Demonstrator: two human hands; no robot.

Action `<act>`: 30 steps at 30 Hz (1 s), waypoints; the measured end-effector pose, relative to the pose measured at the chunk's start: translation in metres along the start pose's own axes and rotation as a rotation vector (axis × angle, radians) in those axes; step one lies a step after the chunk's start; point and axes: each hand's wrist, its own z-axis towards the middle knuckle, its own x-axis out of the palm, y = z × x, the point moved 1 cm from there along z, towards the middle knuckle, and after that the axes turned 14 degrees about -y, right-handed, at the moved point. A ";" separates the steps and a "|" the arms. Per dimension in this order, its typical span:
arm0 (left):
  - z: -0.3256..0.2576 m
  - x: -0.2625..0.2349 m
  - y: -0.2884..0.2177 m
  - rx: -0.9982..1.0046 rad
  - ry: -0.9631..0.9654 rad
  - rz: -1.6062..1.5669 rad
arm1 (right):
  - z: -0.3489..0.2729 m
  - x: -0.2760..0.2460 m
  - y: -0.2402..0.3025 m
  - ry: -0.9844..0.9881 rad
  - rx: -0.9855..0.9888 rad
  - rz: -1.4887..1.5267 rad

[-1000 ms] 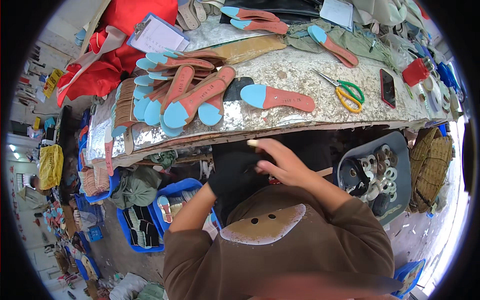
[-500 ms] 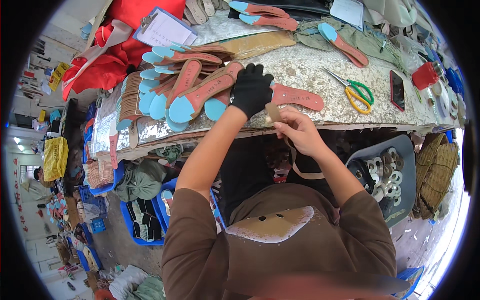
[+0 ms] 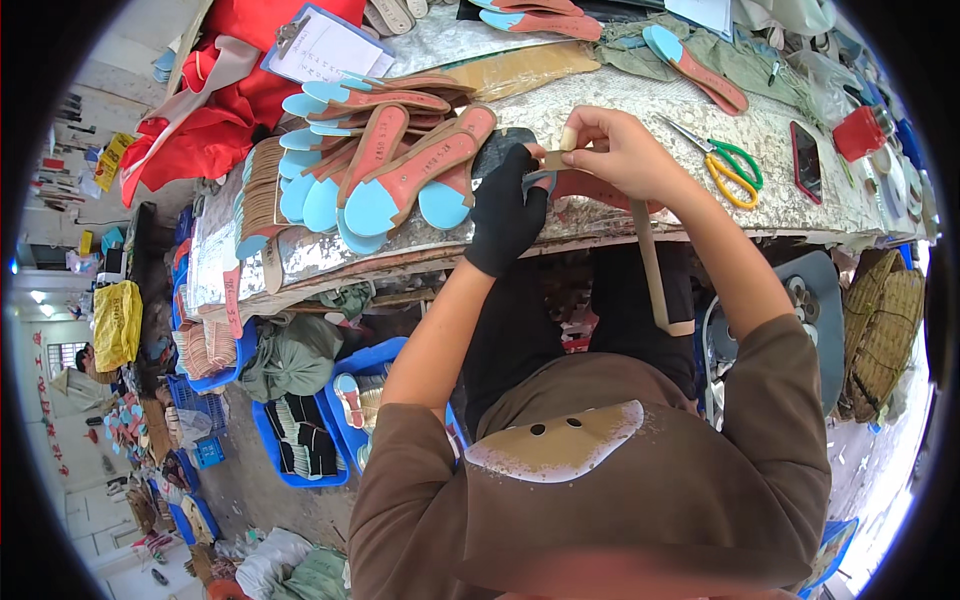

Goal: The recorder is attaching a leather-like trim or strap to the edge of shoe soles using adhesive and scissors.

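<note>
My right hand (image 3: 618, 150) pinches the tan strip (image 3: 651, 265) above the red insole (image 3: 586, 188); whether my gloved left hand (image 3: 508, 212) pinches its end or merely touches it, I cannot tell. The tail, hanging past the bench (image 3: 340, 262), could snag and pull the strip askew.

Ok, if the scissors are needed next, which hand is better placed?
Right, probably: the bare right hand is nearer the scissors, while the gloved left hand is farther off. The right hand does hold the tan strip, though.
</note>
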 end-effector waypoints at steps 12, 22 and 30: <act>0.004 -0.004 0.000 -0.137 0.060 -0.084 | 0.005 0.004 -0.002 0.047 0.075 0.036; 0.004 0.000 0.001 -0.016 -0.003 -0.071 | -0.003 0.010 0.009 -0.052 -0.156 -0.433; -0.006 0.007 0.015 0.066 -0.046 -0.002 | 0.003 -0.018 -0.013 -0.065 -0.089 -0.103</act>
